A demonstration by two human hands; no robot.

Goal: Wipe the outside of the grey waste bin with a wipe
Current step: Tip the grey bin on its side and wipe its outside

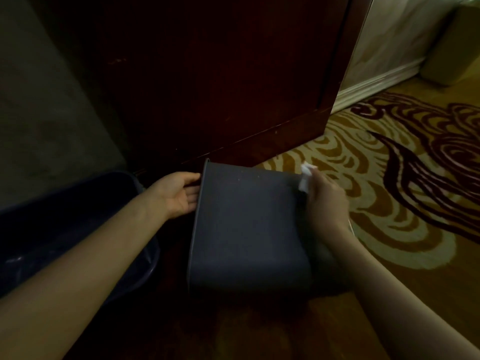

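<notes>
Left hand (179,194): left of centre, palm open and fingers spread loosely, fingertips touching the left rim of the bin; forearm running in from the lower left corner.
Right hand (326,201): right of centre, closed around a white wipe (306,178), pressed against the right end of the bin; forearm entering from the lower right.
Wipe: crumpled, poking out above the fingers, touching the bin's upper right edge.
Grey waste bin (246,229): centre of the frame, lying on its side between the two hands, open mouth facing left, base facing right, broad grey wall turned upward with a few pale specks near the top.
Second bin (78,229): lower left, dark, partly hidden under the left forearm, a thin plastic liner just visible at its rim.
Floor: patterned carpet (389,203) in gold, cream and dark red swirls filling the right half; area under the grey bin in deep shadow.
Furniture: dark red-brown wooden cabinet (220,87) rising behind the bin, upper centre.
Wall: white skirting board (376,84) at the upper right; dim grey surface at the upper left.
</notes>
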